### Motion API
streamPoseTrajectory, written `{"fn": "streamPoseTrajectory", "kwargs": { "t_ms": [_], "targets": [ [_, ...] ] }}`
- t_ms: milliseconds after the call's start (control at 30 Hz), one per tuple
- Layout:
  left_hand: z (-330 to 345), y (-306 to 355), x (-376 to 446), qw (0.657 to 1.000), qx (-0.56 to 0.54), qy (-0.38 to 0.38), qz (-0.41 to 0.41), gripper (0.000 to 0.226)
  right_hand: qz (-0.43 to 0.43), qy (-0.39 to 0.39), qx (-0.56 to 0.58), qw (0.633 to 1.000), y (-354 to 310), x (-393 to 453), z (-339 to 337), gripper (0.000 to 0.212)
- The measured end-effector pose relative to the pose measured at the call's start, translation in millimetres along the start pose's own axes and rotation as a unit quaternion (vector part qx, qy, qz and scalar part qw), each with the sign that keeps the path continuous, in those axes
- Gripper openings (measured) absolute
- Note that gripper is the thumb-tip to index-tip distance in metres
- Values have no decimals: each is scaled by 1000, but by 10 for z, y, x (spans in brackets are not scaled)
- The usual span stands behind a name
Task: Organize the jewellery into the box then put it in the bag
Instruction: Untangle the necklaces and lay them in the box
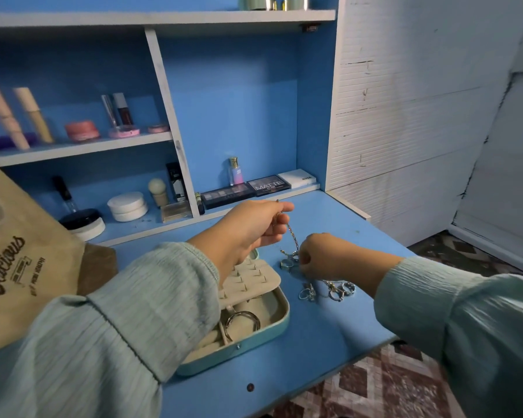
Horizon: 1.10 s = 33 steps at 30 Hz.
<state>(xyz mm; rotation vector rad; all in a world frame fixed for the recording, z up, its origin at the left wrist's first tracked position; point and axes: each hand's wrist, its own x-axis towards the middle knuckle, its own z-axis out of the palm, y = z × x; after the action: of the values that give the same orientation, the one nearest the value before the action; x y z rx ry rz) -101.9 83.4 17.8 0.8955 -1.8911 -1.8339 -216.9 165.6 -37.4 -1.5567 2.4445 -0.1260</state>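
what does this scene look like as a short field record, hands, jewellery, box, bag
left hand: left hand pinches the upper end of a thin silver chain, raised above the desk
right hand: right hand grips the chain's lower end by the tangled pieces
loose jewellery: silver rings lie on the blue desk
box: open teal jewellery box with beige lining, a silver bangle inside
bag: brown paper bag stands at the left

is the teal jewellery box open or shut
Open: the teal jewellery box lies with its beige lining exposed, a silver bangle sits inside, and the beige studded earring panel is showing.
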Motion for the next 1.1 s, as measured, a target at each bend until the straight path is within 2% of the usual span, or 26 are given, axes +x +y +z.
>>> {"fn": "streamPoseTrajectory", "kwargs": {
  "t_ms": [67,200,433,833,1000,1100],
  "targets": [
    [-13,28,8,1000,-6,1,9,20,-2,-6,31,1000,-25,-33,-155,12],
    [-23,102,11,999,-15,9,27,20,3,17,98,995,-24,-107,-499,13],
    [39,285,18,999,0,22,45,17,27,76,295,952,-28,-204,-895,19],
    [132,516,2,996,64,-23,65,20,0,191,362,912,-126,-248,-1303,14],
    [100,551,49,999,-10,-5,42,27,-9,196,342,919,-15,-259,-1221,17],
    [78,546,47,998,-44,-26,43,27,-23,178,335,925,58,-262,-1068,4]
  ]
}}
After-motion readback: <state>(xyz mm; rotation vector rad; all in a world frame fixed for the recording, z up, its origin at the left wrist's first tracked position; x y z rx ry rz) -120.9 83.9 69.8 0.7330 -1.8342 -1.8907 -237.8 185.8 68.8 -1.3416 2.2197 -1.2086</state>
